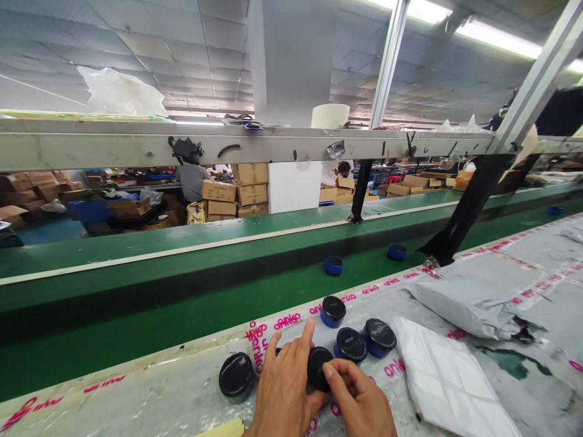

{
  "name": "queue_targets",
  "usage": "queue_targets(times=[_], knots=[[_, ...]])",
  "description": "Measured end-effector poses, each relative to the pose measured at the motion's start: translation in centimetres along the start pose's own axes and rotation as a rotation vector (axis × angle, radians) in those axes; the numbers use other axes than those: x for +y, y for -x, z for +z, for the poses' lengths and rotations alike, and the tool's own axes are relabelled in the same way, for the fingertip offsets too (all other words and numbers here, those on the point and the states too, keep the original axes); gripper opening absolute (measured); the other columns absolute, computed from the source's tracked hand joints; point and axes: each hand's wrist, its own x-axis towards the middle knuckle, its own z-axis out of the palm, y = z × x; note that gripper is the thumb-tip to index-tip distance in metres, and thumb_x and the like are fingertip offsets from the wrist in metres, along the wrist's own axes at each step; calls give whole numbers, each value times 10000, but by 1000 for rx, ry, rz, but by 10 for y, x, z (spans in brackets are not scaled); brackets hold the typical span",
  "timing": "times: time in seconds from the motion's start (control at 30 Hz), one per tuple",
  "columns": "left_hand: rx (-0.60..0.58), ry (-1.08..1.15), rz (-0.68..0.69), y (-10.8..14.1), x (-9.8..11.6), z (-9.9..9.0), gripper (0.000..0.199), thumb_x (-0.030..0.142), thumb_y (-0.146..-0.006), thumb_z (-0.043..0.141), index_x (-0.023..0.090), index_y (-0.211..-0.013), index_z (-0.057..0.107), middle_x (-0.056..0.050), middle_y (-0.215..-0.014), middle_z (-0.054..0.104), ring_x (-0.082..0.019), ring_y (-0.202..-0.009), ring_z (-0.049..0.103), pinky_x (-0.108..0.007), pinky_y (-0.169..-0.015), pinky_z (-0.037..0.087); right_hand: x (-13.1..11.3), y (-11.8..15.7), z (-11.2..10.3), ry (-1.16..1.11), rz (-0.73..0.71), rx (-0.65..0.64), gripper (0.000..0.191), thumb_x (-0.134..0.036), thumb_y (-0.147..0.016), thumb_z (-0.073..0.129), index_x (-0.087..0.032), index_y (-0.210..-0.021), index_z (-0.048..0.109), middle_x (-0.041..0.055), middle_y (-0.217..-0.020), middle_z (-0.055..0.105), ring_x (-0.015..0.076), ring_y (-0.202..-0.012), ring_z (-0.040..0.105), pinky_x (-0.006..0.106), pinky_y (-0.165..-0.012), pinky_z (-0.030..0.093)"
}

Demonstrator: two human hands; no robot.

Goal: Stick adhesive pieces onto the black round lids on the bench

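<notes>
A small round puck-like item [319, 368] with a black face is between my two hands, tilted toward me. My right hand [362, 400] pinches its near right edge with thumb and fingers. My left hand [285, 385] is around its left side, thumb below and index finger stretched past it. Close to my right hand are black-topped blue pucks [350, 345], one [379, 337] touching its neighbour and one [334, 311] slightly farther off. Left of my left hand lies another black puck [235, 376]. One more is mostly hidden behind my left fingers.
A green conveyor belt [182, 340] runs beyond the plastic-covered table [150, 388], carrying blue pucks [334, 265]. White folded pouches [450, 376] and a grey plastic bag [469, 306] lie to the right. A black-wrapped post [469, 206] stands at the table edge. Yellow paper [223, 430] lies in front.
</notes>
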Motion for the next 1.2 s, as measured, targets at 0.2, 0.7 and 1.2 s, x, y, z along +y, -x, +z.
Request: queue_targets(times=[0.2, 0.7, 1.2], knots=[[17, -45, 40, 2, -1, 3, 1231, 89, -685, 828, 338, -1533, -28, -37, -1206, 677, -271, -1112, 648, -659, -1135, 327, 2, 1, 2, 54, 2, 19, 429, -654, -824, 557, -247, -783, 688, -14, -663, 681, 196, -633, 569, 287, -616, 424], [37, -37, 76, 3, -1, 3, 1229, 43, -680, 775, 347, -1520, -69, -36, -1224, 679, -272, -1122, 656, -690, -1127, 331, 1, 4, 4, 122, -36, 74, 422, -654, -842, 544, -262, -769, 683, -13, -643, 679, 205, -606, 614, 291, -612, 454], [19, -30, 77, 3, 0, 2, 1161, 24, -676, 723, 317, -1525, -12, -44, -1250, 670, -263, -1163, 636, -672, -1159, 295, 7, 3, 5, 122, -56, 108, 440, -674, -823, 571, -258, -755, 701, -20, -598, 665, 184, -552, 596, 276, -565, 462]])
